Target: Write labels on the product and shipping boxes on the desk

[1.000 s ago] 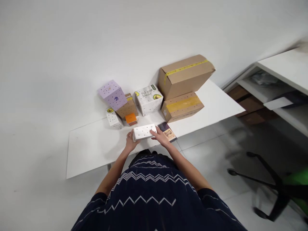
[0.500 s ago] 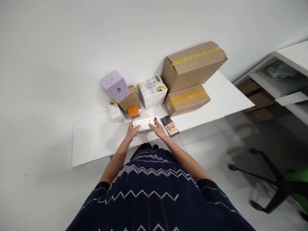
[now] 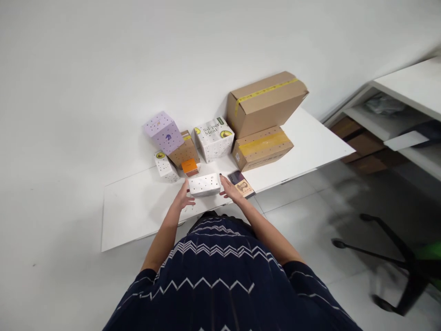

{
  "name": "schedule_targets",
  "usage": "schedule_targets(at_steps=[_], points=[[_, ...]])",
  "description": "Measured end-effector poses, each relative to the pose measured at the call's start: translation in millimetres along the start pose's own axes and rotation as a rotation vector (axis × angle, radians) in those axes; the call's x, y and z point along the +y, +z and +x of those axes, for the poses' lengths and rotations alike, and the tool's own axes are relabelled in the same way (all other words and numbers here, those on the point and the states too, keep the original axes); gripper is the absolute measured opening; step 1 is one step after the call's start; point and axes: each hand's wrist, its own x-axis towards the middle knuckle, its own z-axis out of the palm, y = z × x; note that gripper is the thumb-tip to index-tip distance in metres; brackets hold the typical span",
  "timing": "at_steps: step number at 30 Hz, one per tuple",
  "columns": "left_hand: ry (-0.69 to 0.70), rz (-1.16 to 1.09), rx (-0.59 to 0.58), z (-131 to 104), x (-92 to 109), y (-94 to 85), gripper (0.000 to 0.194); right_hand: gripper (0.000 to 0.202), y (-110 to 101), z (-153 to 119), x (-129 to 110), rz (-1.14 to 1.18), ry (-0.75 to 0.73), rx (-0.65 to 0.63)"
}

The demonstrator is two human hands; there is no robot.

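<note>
A small white dotted box (image 3: pixel 205 185) is near the table's front edge, between my hands. My left hand (image 3: pixel 182 196) is at its left end, fingers apart, the fingertips by its side. At the right end is my right hand (image 3: pixel 230 189), also with spread fingers, close beside the box. Just behind stands a small orange box (image 3: pixel 189 167). A dark phone-like item with a picture (image 3: pixel 242 185) lies to the right, partly behind my right hand.
On the white table (image 3: pixel 129 211) stand a purple box (image 3: pixel 165 133), a white avocado box (image 3: pixel 166 168), a "Super Meal" box (image 3: pixel 215 139), a small brown carton (image 3: pixel 186 151) and two larger cartons (image 3: pixel 265 103). Shelving (image 3: pixel 396 115) and a chair base (image 3: pixel 406 262) are right.
My fingers have opened from their hold on the small white box, and both hands have moved slightly outward. The camera view has shifted a little.
</note>
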Motion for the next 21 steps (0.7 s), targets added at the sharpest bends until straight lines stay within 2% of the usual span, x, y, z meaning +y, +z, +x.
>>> schedule_targets(at_steps=[5,8,12,15,17,21], points=[[-0.17,-0.079,-0.034,21,-4,-5.5,0.118,0.075,3,15,0,0.099,0.024,-0.111],[-0.213,-0.098,-0.05,26,-9,-1.1,0.112,0.078,3,20,4,0.166,0.079,-0.143],[-0.193,-0.157,-0.13,21,-20,1.7,0.077,0.073,-2,17,9,0.165,0.142,-0.228],[-0.148,-0.202,-0.224,11,-25,1.7,0.056,0.066,-6,10,16,0.224,0.206,-0.232],[-0.096,-0.225,-0.269,3,-27,2.5,0.056,0.075,-9,4,23,0.323,0.205,-0.242],[0.064,-0.252,-0.348,-9,-26,7.3,0.084,0.091,-15,-6,34,0.419,0.064,-0.277]])
